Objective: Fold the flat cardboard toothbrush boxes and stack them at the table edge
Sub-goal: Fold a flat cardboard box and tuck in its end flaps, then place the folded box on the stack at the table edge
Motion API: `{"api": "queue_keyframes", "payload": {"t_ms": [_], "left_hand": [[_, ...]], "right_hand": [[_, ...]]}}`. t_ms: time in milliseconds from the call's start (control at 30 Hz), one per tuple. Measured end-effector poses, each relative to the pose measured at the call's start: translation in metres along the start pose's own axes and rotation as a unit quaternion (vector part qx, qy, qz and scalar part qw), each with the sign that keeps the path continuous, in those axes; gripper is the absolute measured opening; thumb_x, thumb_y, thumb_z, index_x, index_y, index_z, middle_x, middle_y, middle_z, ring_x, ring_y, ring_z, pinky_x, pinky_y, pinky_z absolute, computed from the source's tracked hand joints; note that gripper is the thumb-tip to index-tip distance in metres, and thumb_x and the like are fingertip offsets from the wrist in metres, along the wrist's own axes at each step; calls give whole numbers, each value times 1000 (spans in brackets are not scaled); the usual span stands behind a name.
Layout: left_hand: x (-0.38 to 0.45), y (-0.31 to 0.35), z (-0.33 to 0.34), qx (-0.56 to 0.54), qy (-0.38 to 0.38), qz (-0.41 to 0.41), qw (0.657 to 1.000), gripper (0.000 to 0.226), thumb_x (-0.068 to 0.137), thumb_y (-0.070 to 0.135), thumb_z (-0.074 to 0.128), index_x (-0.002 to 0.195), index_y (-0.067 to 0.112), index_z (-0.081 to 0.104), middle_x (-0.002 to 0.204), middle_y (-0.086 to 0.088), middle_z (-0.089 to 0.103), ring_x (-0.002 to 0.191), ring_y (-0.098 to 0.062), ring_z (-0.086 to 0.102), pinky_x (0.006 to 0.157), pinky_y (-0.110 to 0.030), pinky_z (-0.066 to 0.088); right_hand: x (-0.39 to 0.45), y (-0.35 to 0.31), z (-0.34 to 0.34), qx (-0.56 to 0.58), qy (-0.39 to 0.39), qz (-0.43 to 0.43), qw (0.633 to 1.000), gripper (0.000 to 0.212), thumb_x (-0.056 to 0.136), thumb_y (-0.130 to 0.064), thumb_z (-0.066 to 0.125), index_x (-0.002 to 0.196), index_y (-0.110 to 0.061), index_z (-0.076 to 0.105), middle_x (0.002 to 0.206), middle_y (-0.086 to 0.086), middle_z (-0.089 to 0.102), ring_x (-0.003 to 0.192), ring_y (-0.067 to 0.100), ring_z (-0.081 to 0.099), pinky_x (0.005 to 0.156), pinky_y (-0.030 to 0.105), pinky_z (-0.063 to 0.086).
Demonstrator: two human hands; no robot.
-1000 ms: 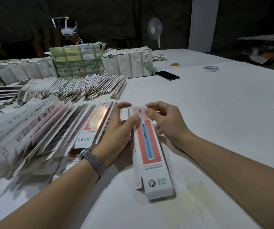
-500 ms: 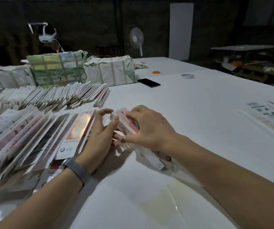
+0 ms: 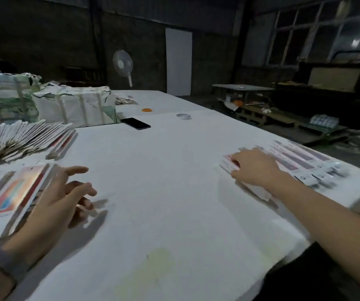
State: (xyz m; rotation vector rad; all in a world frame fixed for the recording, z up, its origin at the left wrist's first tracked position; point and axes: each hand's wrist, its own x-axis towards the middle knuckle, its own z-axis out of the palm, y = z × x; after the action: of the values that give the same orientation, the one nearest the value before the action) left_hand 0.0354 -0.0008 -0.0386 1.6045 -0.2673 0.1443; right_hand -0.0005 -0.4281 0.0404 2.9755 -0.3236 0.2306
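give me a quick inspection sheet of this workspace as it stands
surface: white table, yellowish stain near the front edge.
job's things: folded box under the right hand, beside the row of folded boxes at the right table edge; fanned flat boxes at left; flat box stack by the left hand.
clutter: black phone, tape roll, orange ring, strapped bundles.
grip: right hand holds the folded box; left hand loosely open, holding nothing.
cables: nothing seen.
surroundings: dim room, standing fan, white door, windows, side table with pallets.
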Motion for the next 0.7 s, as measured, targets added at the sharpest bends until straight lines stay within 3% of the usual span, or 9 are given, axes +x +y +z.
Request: {"api": "queue_keyframes", "payload": {"t_ms": [100,133,200,267,400,500,600,700], "left_hand": [[0,2,3,6,8,-7,1000,30,100,16,59,110,44,63,84,-6,70,53,-14,62,40,-24,41],[0,2,3,7,9,-10,1000,30,99,15,59,108,43,64,81,-5,70,51,-15,61,40,-24,40],[0,4,4,7,13,-13,1000,30,99,13,59,104,41,65,76,-4,68,49,-17,59,40,-22,38],[-2,6,6,7,13,-14,1000,29,98,11,59,102,39,67,73,-4,68,49,-19,58,42,-20,37],[-7,13,10,12,14,-23,1000,28,97,9,59,98,34,70,70,-5,65,45,-16,50,41,-18,33],[-11,20,15,5,15,-25,1000,29,97,6,58,94,32,71,76,-6,66,49,-15,51,40,-18,32],[-13,25,18,-1,23,-27,999,30,97,4,57,93,30,70,79,-6,66,53,-15,55,43,-19,31],[-13,27,20,6,43,-27,999,28,97,1,55,95,26,68,74,-5,63,47,-13,53,40,-18,29]], "right_hand": [[9,38,8,-43,-5,66,997,19,87,-39,54,77,-24,49,86,-5,50,95,26,49,73,34,37],[11,45,12,-66,-7,82,994,15,89,-39,53,89,-24,55,99,-2,53,104,28,49,79,37,39],[16,56,19,-112,-13,104,988,33,90,-34,52,122,-25,56,126,3,52,122,29,44,91,42,38],[21,58,24,-127,3,107,986,43,91,-29,52,133,-25,51,136,3,47,127,28,40,98,43,37],[29,33,27,-77,43,66,994,45,95,-32,49,139,-28,48,137,1,46,125,26,40,98,41,36],[29,-17,21,43,68,0,997,40,96,-37,49,135,-30,52,136,-3,49,125,22,42,95,37,37],[22,-84,9,194,76,-72,976,33,93,-36,53,124,-30,60,117,-9,56,116,18,50,88,34,42],[11,-157,-2,337,46,-128,932,26,89,-35,58,114,-31,65,100,-14,60,98,15,58,86,34,48]]}}
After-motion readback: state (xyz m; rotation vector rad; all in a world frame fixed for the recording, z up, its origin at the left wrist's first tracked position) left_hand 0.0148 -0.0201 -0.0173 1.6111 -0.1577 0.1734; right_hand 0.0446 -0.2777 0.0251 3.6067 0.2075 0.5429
